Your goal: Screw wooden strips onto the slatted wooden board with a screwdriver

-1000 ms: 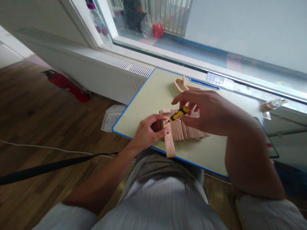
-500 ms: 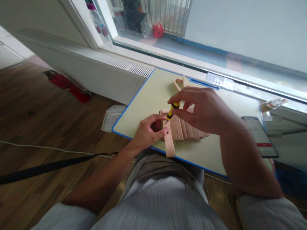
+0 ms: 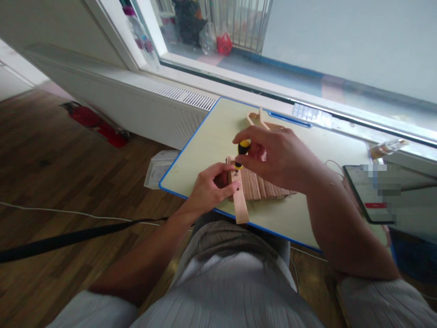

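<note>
Screwdriver [image 3: 243, 147], yellow-and-black, is pinched in your right grip [image 3: 276, 152], tip at a flat pale-wood strip [image 3: 241, 207] your left grip [image 3: 212, 187] holds on a ridged brown wooden block [image 3: 262, 187], atop the blue-edged cream bench [image 3: 198, 157].

Head view, facing forward, down toward hands [image 3: 212, 189]

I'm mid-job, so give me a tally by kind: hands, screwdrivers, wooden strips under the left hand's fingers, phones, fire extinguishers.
Hands: 2, the left hand and the right hand
Screwdriver: 1, in the right hand
Wooden strip: 1
Phone: 1
Fire extinguisher: 1
Total: 6
</note>
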Available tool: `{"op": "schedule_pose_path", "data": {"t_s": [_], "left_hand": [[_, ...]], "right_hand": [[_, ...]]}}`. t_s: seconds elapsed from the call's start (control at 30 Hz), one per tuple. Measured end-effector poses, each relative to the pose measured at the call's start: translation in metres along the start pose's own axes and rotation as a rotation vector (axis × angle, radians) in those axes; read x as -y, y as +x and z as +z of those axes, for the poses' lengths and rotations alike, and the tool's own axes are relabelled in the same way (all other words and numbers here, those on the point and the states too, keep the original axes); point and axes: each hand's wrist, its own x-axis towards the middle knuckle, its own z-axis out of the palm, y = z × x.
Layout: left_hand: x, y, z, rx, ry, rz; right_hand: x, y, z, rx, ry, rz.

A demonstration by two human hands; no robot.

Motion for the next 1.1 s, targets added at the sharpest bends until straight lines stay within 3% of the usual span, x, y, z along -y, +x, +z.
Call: {"op": "schedule_pose_path", "data": {"t_s": [0.27,0.47,0.73,1.1], "left_hand": [[0.009,0.001,-0.001,0.008,0.033,0.035],[0.01,0.001,-0.001,0.003,0.021,0.046],[0.004,0.0,-0.001,0.003,0.027,0.011],[0.009,0.001,-0.002,0.002,0.055,0.043]], "right_hand": [[-0.001,-0.006,-0.011,0.022,-0.074,0.034],[0.0,-0.002,-0.006,-0.027,-0.072,0.082],[0.001,0.002,0.004,-0.032,-0.028,0.058],[0.002,-0.006,-0.01,0.02,-0.034,-0.01]]}}
